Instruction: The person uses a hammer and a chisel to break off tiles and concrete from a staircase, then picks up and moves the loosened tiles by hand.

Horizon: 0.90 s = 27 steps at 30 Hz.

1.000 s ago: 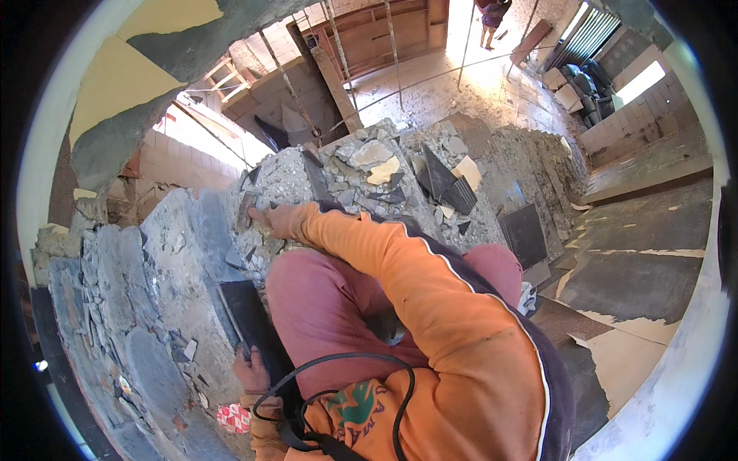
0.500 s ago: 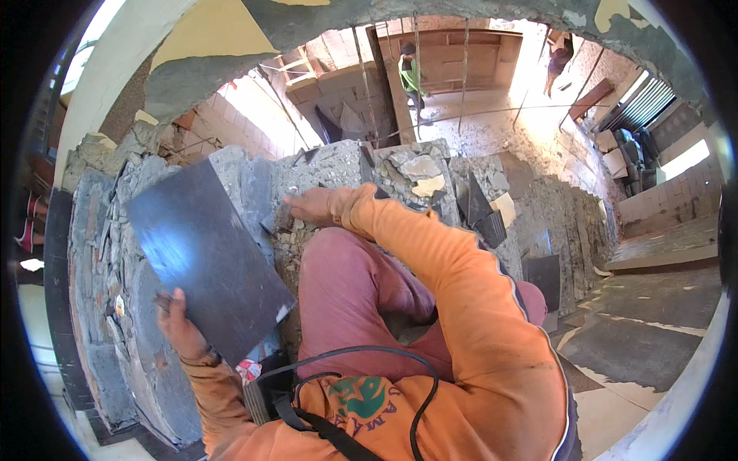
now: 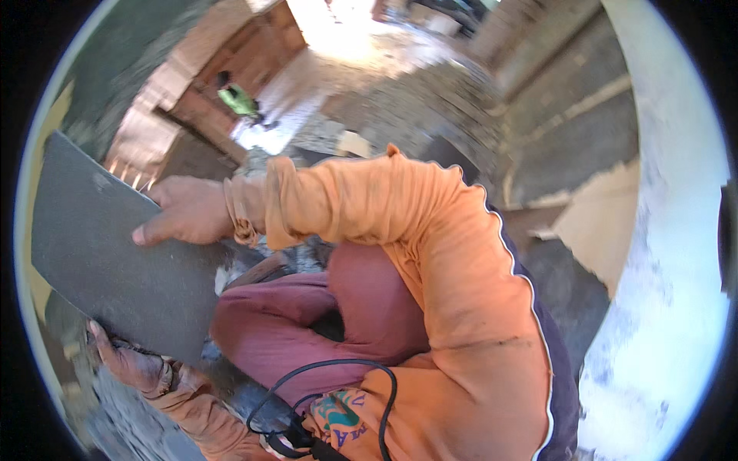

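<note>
Head view: both hands on a dark slate slab, mid-lift.

Closest to me, my left hand [image 3: 131, 361] grips the lower edge of the grey slab [image 3: 108, 253], fingers clenched round it; a black cable [image 3: 323, 384] loops over my lap. Further up, my right hand [image 3: 184, 209] lies flat on the slab's face, fingers spread, steadying. Looks like the carrying step; next move probably needs a firm two-handed hold while turning. Far off, blurry rubble [image 3: 400, 100].

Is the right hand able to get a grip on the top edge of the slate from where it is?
Probably yes. The right hand already rests flat on the slate near its upper edge, nothing lies between, and the left hand steadies the lower edge.
</note>
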Motion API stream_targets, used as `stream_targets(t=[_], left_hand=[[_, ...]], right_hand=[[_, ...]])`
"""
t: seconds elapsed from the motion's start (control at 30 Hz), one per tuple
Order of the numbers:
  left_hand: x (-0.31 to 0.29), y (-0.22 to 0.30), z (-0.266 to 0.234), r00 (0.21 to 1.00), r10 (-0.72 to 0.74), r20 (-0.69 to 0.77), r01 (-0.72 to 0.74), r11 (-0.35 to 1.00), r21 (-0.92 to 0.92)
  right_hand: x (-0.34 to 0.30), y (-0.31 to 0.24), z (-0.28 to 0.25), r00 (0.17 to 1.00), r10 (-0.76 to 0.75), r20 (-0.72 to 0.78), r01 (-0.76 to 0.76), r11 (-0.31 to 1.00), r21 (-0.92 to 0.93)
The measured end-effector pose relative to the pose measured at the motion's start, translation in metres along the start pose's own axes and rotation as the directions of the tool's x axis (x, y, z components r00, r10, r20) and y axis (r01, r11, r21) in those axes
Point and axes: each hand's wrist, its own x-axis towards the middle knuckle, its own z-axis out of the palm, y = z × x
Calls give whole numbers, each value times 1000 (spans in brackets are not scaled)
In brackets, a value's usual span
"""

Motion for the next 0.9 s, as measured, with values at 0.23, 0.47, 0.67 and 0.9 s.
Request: stream_targets(t=[0.23, 0.47, 0.67, 0.9], left_hand=[[20, -74, 30, 983, -75, 167, 35, 972, 230], [50, -124, 25, 953, -160, 257, 107, 972, 211], [78, -152, 39, 844, -320, 430, 280, 947, 155], [106, -196, 92, 777, -461, 430, 310, 873, 375]], right_hand=[[-167, 64, -109, 738, 104, -667, -250, 960, -126], [-394, 201, -159, -39, -165, -986, -618, 779, -106], [-494, 245, -211, -204, 72, -976, -951, 222, 215], [-532, 332, -288, -3, 351, -937, -1000, 23, 12]])
